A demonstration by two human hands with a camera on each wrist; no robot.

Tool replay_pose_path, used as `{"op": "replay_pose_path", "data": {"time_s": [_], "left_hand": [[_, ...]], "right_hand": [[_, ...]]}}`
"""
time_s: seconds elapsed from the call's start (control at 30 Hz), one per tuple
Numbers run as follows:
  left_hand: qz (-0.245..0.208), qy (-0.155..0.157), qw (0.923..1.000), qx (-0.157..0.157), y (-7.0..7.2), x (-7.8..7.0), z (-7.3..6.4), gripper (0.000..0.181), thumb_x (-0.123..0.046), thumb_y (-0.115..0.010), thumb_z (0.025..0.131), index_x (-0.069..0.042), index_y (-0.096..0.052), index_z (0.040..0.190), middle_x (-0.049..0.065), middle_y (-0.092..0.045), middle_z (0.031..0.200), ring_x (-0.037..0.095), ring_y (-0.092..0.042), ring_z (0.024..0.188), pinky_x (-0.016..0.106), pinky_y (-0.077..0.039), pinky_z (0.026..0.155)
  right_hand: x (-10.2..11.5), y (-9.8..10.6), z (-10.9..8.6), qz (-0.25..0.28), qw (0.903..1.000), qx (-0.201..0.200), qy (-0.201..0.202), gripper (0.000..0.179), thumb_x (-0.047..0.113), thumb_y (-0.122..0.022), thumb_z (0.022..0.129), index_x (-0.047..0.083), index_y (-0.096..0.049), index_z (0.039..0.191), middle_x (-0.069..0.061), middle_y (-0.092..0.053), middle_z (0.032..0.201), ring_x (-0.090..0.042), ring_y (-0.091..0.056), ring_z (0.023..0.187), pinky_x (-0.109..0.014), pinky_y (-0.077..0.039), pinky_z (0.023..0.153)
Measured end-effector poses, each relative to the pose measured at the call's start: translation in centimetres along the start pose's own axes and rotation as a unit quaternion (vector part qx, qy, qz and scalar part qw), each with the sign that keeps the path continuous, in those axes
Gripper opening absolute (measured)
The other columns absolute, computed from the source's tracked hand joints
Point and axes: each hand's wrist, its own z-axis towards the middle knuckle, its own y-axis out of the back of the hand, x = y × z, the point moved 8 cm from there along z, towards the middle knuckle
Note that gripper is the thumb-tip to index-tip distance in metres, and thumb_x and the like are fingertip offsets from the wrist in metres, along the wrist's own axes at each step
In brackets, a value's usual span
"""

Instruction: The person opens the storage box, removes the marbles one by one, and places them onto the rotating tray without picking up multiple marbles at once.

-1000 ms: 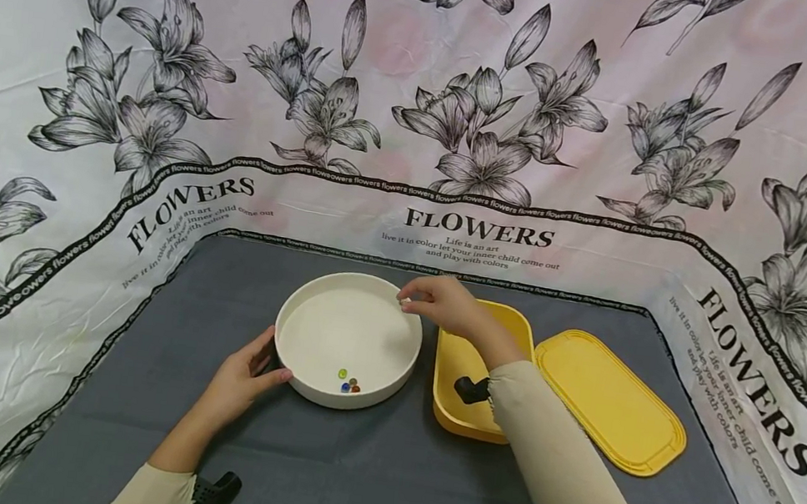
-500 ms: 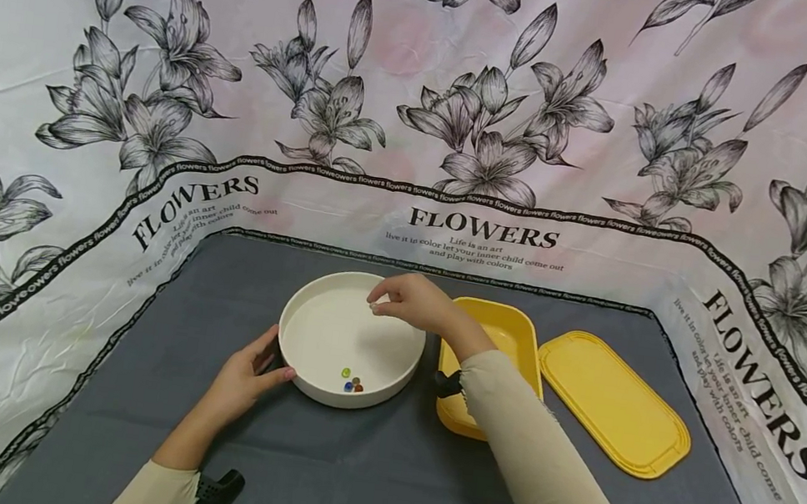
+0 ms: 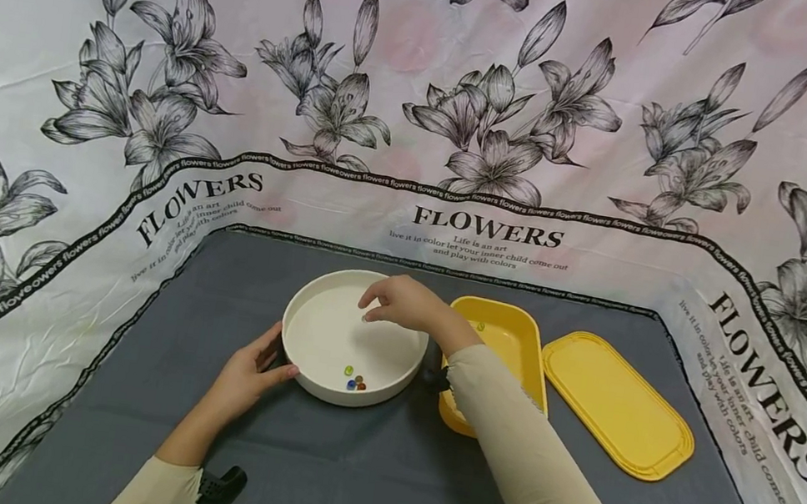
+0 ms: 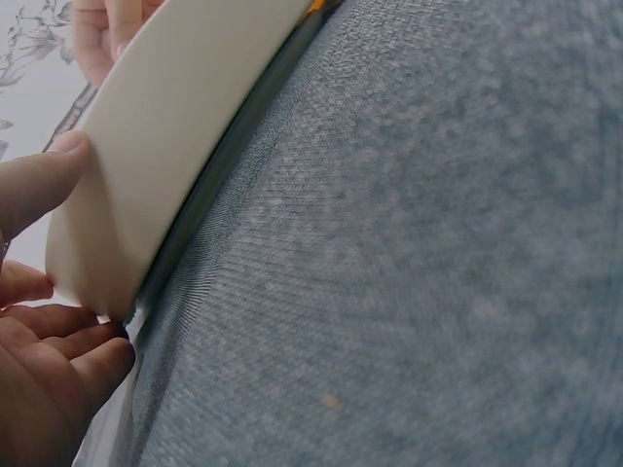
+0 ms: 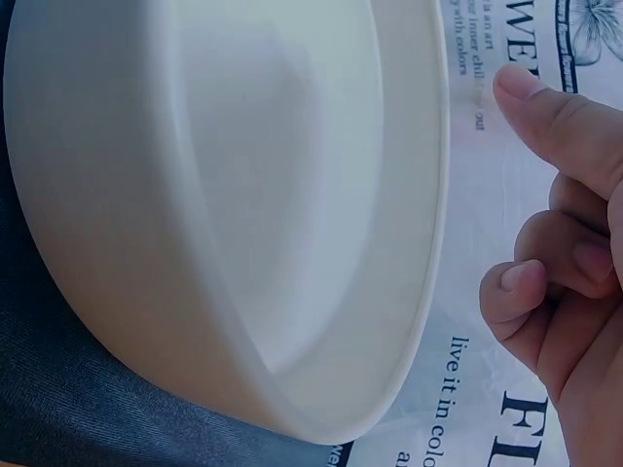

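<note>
A round white tray (image 3: 321,334) stands on the table, with several small coloured marbles (image 3: 351,384) near its front inner edge. My left hand (image 3: 248,376) holds the tray's left side; in the left wrist view its thumb (image 4: 68,156) touches the wall near the rim, with the fingertips lower down. My right hand (image 3: 401,302) hovers over the tray's back right part, thumb and forefinger apart. A small pale thing (image 3: 365,319), apparently a clear marble, shows just under its thumb. In the right wrist view the thumb (image 5: 555,122) stands away from the curled fingers, with no marble visible there.
Right of the tray stands a yellow box (image 3: 536,344) with a greenish marble (image 3: 481,326) inside, partly covered by my right forearm. A yellow lid (image 3: 619,405) lies flat beside it. A flower-printed cloth (image 3: 490,162) rises behind the grey table cover (image 3: 360,482).
My right hand has moved left from the tray's right rim to above its inside, and its pinch has opened, with the small pale thing now below the thumb. My left hand stays on the tray.
</note>
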Motion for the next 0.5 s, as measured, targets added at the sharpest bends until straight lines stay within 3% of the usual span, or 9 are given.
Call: {"op": "replay_pose_path", "data": {"time_s": [0.27, 0.5], "left_hand": [[-0.005, 0.0, 1.0, 0.003, 0.0, 0.0, 0.1, 0.097, -0.03, -0.079, 0.092, -0.004, -0.019, 0.164, 0.017, -0.021, 0.169, 0.035, -0.027, 0.154, 0.043, -0.032, 0.121], [-0.005, 0.001, 1.0, 0.001, 0.1, 0.0, 0.0, 0.097, -0.03, -0.079, 0.092, -0.004, -0.019, 0.164, 0.018, -0.022, 0.168, 0.034, -0.027, 0.154, 0.042, -0.031, 0.121]], "right_hand": [[-0.3, 0.6, -0.9, -0.018, 0.9997, -0.013, -0.008, 0.03, 0.026, -0.072, 0.098, 0.016, -0.074, 0.127, 0.006, -0.07, 0.099, -0.017, -0.057, 0.083, -0.031, -0.052, 0.072], [-1.1, 2.6, -2.7, -0.009, 0.998, -0.059, -0.02, 0.025, 0.028, -0.073, 0.098, 0.023, -0.075, 0.122, 0.003, -0.074, 0.118, -0.013, -0.065, 0.091, -0.033, -0.058, 0.08]]}}
